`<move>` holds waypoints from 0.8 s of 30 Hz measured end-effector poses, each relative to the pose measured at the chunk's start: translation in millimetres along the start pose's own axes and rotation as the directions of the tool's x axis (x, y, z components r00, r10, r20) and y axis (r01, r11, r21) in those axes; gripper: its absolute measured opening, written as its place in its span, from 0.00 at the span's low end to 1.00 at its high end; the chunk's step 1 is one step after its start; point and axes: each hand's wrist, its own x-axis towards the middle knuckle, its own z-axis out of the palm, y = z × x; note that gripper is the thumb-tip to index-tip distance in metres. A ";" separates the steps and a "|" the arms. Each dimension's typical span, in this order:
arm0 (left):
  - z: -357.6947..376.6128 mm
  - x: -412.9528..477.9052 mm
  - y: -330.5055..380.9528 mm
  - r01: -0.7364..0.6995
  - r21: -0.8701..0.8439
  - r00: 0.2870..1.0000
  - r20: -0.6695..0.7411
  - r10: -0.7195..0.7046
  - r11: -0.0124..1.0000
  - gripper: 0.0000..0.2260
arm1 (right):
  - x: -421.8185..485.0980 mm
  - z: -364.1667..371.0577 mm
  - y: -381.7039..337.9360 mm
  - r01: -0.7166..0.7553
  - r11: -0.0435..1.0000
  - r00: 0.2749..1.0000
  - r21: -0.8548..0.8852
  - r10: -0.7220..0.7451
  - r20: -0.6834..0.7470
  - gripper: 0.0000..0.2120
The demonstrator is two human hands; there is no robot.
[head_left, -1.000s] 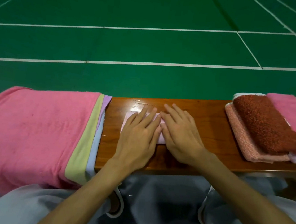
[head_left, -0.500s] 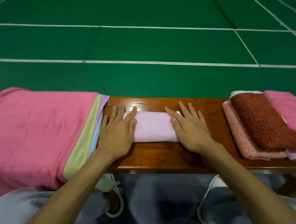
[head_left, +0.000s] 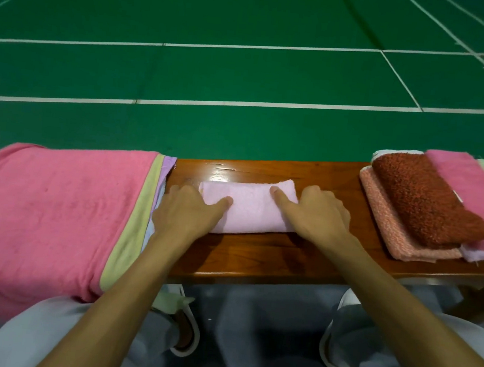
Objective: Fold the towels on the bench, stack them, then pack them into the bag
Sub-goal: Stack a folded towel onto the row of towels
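A small pale pink folded towel [head_left: 250, 207] lies across the middle of the wooden bench [head_left: 257, 258]. My left hand [head_left: 186, 216] grips its left end, thumb on top and fingers curled around the edge. My right hand [head_left: 311, 213] grips its right end the same way, thumb pressed on top. To the left, a pile of unfolded towels [head_left: 55, 209] drapes over the bench, a big pink one on top with yellow-green and lilac edges showing. To the right sits a stack of folded towels [head_left: 421, 206], a rust-brown one on top. No bag is in view.
Green court flooring with white lines [head_left: 242, 103] stretches beyond the bench. My knees in light grey trousers [head_left: 248, 346] are right below the bench's near edge. Bare wood shows between the small towel and the right stack.
My hands went from pressing flat together on the towel's middle to sliding apart along it, and now curl around its two ends.
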 end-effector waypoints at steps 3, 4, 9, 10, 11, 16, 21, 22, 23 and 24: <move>3.9 2.5 10.6 0.021 -0.162 0.999 0.038 -0.015 0.987 0.32 | 1.5 8.6 -4.3 0.018 1.000 0.999 0.000 -0.018 -0.049 0.27; 4.7 4.1 12.3 0.042 -0.207 0.998 0.050 -0.032 0.977 0.32 | 2.8 10.1 -3.1 0.020 0.999 0.998 0.042 -0.017 -0.066 0.27; 0.3 3.6 26.0 0.179 -0.513 0.983 0.136 -0.127 0.839 0.24 | 11.1 11.7 2.5 0.048 0.876 0.997 0.480 -0.012 -0.079 0.20; -1.7 4.1 27.4 0.224 -0.631 0.974 0.178 -0.142 0.742 0.23 | 12.8 11.7 2.2 0.048 0.810 0.997 0.584 -0.006 -0.074 0.19; -5.2 3.6 28.7 0.280 -0.730 0.959 0.236 -0.154 0.623 0.24 | 13.0 10.1 0.8 0.045 0.740 0.998 0.671 -0.001 -0.066 0.17; -14.9 1.6 33.2 0.248 -0.915 0.969 0.230 -0.093 0.318 0.20 | 13.9 -7.2 1.7 0.152 0.512 0.987 0.845 -0.028 -0.160 0.12; -2.3 6.4 36.9 -0.029 -0.943 0.999 -0.033 -0.006 0.332 0.22 | 16.6 -5.8 10.6 0.269 0.432 0.963 0.861 -0.140 -0.231 0.29; 1.4 6.3 38.0 -0.086 -0.933 0.996 -0.080 0.032 0.349 0.22 | 18.9 -3.5 12.5 0.290 0.444 0.957 0.848 -0.162 -0.242 0.31; 4.1 6.1 39.2 -0.135 -0.920 0.991 -0.115 0.076 0.368 0.19 | 20.6 -2.5 14.4 0.303 0.454 0.952 0.838 -0.175 -0.249 0.31; 5.4 6.2 40.5 -0.169 -0.909 0.984 -0.134 0.117 0.381 0.16 | 21.9 -2.2 16.8 0.314 0.466 0.949 0.827 -0.182 -0.257 0.29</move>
